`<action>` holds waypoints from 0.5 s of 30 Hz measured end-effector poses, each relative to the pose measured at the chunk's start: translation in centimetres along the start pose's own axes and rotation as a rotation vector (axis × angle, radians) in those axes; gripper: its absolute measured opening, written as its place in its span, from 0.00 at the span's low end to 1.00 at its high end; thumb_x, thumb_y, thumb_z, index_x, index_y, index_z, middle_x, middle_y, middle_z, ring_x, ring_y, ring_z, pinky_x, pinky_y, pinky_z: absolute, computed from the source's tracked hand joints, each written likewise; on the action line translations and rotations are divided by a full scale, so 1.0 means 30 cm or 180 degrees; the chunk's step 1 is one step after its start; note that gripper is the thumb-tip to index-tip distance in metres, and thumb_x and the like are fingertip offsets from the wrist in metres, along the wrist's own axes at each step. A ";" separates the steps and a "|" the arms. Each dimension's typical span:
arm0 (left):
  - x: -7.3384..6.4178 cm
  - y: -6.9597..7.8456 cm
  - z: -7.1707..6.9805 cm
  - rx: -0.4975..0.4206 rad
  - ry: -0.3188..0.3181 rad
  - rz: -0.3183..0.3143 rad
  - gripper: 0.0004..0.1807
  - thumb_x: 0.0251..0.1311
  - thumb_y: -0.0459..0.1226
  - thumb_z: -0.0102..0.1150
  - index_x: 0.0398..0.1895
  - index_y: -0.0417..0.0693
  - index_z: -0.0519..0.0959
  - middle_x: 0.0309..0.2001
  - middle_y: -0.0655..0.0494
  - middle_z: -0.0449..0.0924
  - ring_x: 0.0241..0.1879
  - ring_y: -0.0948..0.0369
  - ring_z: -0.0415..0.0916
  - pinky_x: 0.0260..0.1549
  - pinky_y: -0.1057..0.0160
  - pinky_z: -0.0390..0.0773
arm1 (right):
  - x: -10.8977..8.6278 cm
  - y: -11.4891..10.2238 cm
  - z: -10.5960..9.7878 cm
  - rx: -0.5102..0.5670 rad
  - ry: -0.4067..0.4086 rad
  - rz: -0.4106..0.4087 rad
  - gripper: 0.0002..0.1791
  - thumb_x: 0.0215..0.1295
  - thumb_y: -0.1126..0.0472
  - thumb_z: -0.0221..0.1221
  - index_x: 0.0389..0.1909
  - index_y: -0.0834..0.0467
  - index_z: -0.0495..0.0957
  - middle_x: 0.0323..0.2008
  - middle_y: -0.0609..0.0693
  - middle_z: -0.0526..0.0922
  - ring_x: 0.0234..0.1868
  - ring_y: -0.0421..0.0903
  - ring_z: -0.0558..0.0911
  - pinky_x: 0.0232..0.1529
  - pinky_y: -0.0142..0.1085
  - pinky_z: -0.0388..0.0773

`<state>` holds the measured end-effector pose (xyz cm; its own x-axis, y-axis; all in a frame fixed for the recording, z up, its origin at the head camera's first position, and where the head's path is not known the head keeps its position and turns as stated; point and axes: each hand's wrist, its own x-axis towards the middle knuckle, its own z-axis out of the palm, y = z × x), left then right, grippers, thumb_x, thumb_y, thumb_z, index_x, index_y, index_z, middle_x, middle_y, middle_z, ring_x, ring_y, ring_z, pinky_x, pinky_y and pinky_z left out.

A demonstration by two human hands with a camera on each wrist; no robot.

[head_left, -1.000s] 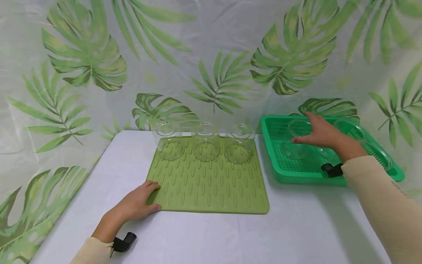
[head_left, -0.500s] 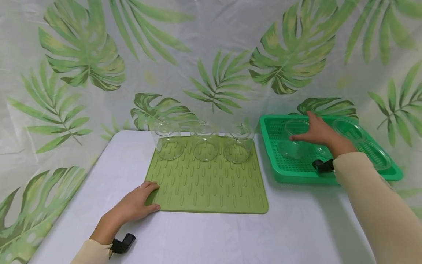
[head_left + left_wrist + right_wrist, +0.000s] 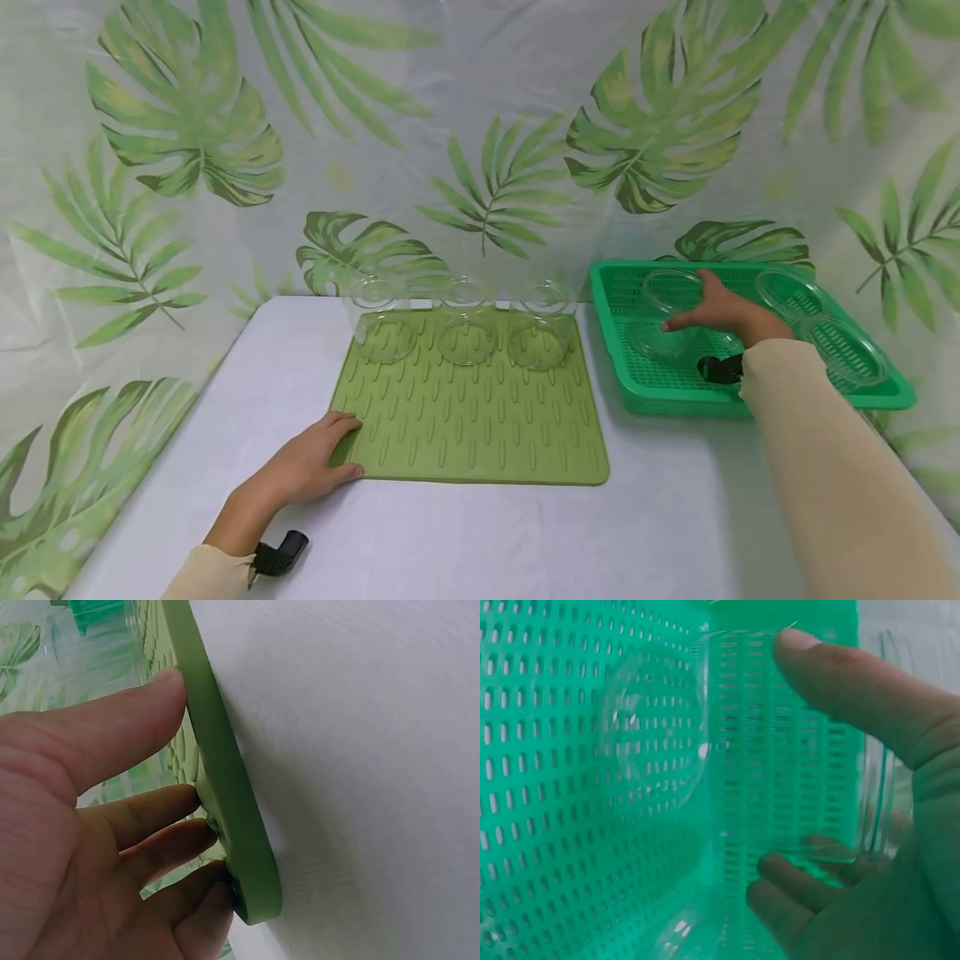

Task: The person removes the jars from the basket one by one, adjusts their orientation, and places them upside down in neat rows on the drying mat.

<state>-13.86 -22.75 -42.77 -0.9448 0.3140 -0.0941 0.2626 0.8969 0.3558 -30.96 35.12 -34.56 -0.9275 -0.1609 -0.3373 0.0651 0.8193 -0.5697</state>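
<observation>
Inside the green basket [image 3: 675, 402] at the right, my right hand [image 3: 716, 310] reaches round a clear cup [image 3: 652, 337] standing upright. In the right wrist view, the thumb [image 3: 799, 645] lies along one side of the cup and the fingers [image 3: 795, 889] curve at the opposite side. My left hand [image 3: 303, 462] rests at the front left corner of the green ridged mat [image 3: 465, 433]. Its thumb and fairly straight fingers touch the mat's edge in the left wrist view. Three more clear cups [image 3: 384, 337] stand in a row along the mat's back edge.
Other clear cups [image 3: 847, 350] sit in the basket's right part, partly behind the right forearm. White cloth [image 3: 465, 542] covers the table. A leaf-patterned sheet [image 3: 495, 167] hangs behind it. Each wrist carries a small black camera [image 3: 281, 554].
My right hand has lowered and shifted slightly left, closing in round the clear cup in the basket. The left hand has stayed at the mat's corner.
</observation>
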 end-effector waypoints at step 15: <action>-0.003 -0.001 0.003 -0.0034 0.0014 0.0027 0.35 0.58 0.44 0.68 0.66 0.37 0.70 0.67 0.40 0.69 0.66 0.39 0.69 0.62 0.40 0.72 | -0.013 0.042 0.035 0.0649 0.0298 0.0061 0.67 0.65 0.47 0.63 0.74 0.64 0.15 0.75 0.77 0.37 0.74 0.76 0.49 0.70 0.68 0.58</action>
<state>-13.76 -22.78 -42.87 -0.9433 0.3203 -0.0869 0.2686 0.8908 0.3665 -30.13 35.63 -35.92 -0.9549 -0.0869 -0.2838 0.1471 0.6919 -0.7068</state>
